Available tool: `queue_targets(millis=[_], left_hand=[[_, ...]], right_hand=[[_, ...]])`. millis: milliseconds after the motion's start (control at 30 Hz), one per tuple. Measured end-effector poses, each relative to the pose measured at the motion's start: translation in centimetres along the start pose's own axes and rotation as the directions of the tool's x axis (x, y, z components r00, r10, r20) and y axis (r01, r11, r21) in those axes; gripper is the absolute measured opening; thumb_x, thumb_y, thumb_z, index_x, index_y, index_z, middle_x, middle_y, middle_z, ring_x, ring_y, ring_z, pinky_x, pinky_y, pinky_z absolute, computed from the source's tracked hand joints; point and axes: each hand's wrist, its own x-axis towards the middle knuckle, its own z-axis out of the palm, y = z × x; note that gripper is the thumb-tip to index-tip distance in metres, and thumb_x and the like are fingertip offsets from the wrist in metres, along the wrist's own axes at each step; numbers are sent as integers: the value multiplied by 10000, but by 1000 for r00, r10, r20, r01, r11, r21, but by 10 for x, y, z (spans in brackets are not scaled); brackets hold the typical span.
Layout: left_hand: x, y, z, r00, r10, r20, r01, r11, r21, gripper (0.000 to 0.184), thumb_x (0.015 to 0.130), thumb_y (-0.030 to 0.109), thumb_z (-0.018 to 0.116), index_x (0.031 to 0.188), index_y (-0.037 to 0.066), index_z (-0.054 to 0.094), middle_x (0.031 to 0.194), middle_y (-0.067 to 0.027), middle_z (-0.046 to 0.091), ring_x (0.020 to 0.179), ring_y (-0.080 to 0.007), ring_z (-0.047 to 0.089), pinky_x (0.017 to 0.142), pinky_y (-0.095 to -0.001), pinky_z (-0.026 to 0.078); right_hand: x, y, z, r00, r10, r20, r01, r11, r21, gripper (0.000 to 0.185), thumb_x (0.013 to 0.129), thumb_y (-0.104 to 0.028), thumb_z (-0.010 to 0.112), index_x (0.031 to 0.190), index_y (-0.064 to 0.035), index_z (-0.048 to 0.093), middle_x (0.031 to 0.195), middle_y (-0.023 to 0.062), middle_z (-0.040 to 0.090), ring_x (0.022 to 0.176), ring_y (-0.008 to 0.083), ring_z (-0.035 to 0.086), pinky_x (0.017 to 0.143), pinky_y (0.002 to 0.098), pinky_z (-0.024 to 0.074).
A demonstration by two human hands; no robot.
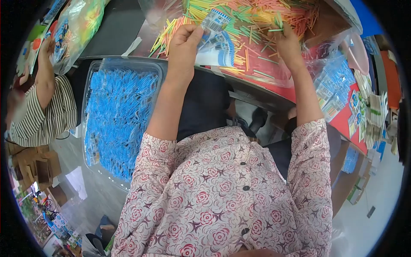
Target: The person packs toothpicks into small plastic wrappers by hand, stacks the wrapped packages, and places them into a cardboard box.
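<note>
My left hand pinches a small clear packet with blue print over the table's near edge. Just below and right of its fingers are more blue-and-white packets. At the right, my right hand has its fingers closed on a few short green sticks. Behind both hands spreads a loose pile of thin sticks in yellow, orange, green and pink, some of them scattered on the red table surface.
A clear tub full of blue packets stands at the left below table height. Beyond it sits a person in a striped top. More packets and stacked cards lie at the right.
</note>
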Motion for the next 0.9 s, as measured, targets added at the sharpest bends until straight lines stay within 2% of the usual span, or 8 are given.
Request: queue_targets(millis=[100,133,233,300,367,500,800,900], left_hand=[[-9,5,12,999,41,35,-42,999,26,83,888,109,567,903,31,593,875,-34,632,822,-87,548,762,-236,428],[-13,2,22,999,4,45,-3,1000,-15,83,885,107,569,912,32,594,886,-37,633,827,-91,551,768,-239,427],[-24,-7,57,995,-68,69,75,992,-98,87,881,104,571,930,35,594,907,-45,635,838,-99,556,780,-246,426],[-31,-9,82,936,-279,214,352,737,-577,121,873,114,568,967,42,595,934,-51,637,884,-123,565,834,-263,418],[-25,-33,96,922,-276,270,386,679,-624,136,875,117,558,982,40,591,950,-56,634,904,-134,565,857,-271,414],[-11,-62,121,915,-240,324,403,558,-725,178,880,124,527,1022,31,582,995,-67,627,961,-163,562,914,-292,401],[-13,-58,128,957,-220,189,282,549,-787,218,888,122,488,1059,11,567,1042,-77,614,989,-179,559,936,-298,396],[-14,-59,123,959,-206,193,277,554,-785,216,888,125,490,1054,16,574,1041,-73,615,987,-176,561,936,-292,394]], right_hand=[[2,13,-7,956,266,120,-287,783,552,144,941,-154,472,967,-28,536,819,62,590,760,175,581,637,304,466],[1,16,-9,956,269,116,-287,783,552,144,941,-154,472,967,-28,536,819,62,590,760,175,581,637,304,466],[-3,15,-13,963,93,252,-269,354,896,162,955,-171,470,997,-28,535,826,18,555,759,127,545,659,267,452],[-7,12,-11,962,56,268,-274,247,930,162,951,-167,479,1000,-23,532,837,26,558,770,128,547,678,267,455],[-13,7,-8,958,-23,285,-285,28,958,164,943,-161,497,1006,-13,527,857,44,564,793,129,552,714,266,461],[-30,-32,10,934,344,96,-170,191,967,158,933,-133,511,1019,-1,527,907,61,579,813,144,567,757,290,480],[-30,-36,15,946,304,109,-169,178,970,239,873,-41,578,1102,9,529,885,62,611,802,141,593,727,265,484],[-31,-25,15,971,159,181,-198,100,975,362,806,76,464,1162,28,504,1009,75,593,931,169,574,873,294,459]])
